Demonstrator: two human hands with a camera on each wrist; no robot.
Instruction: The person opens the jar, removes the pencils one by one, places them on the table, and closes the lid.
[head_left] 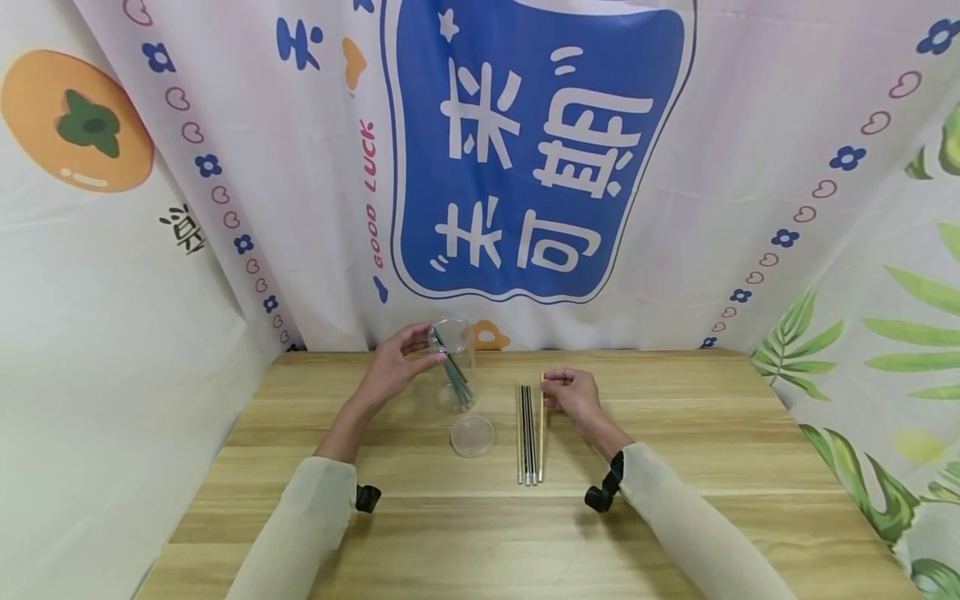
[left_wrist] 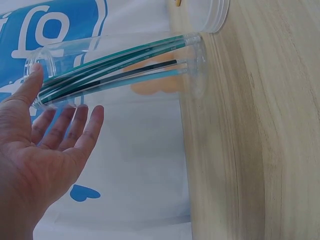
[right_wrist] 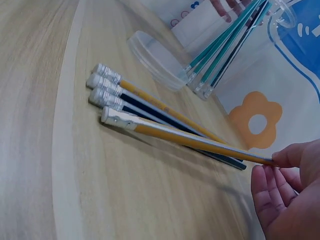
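Observation:
A clear plastic jar [head_left: 471, 367] stands upright on the table, with several green, blue and dark pencils [left_wrist: 115, 67] leaning inside, eraser ends down. My left hand [head_left: 393, 367] holds the jar near its mouth, the thumb on one side and the fingers round the other. Between thumb and fingertips, my right hand [head_left: 576, 394] pinches a yellow pencil [right_wrist: 190, 139] by the end away from its eraser. Just left of that pencil, another yellow pencil [right_wrist: 155, 102] and dark pencils [head_left: 528, 433] lie side by side.
A round clear lid [head_left: 472, 436] lies on the wooden table [head_left: 480, 542] between the jar and the row of pencils. Behind the table's far edge hangs a printed cloth [head_left: 697, 250].

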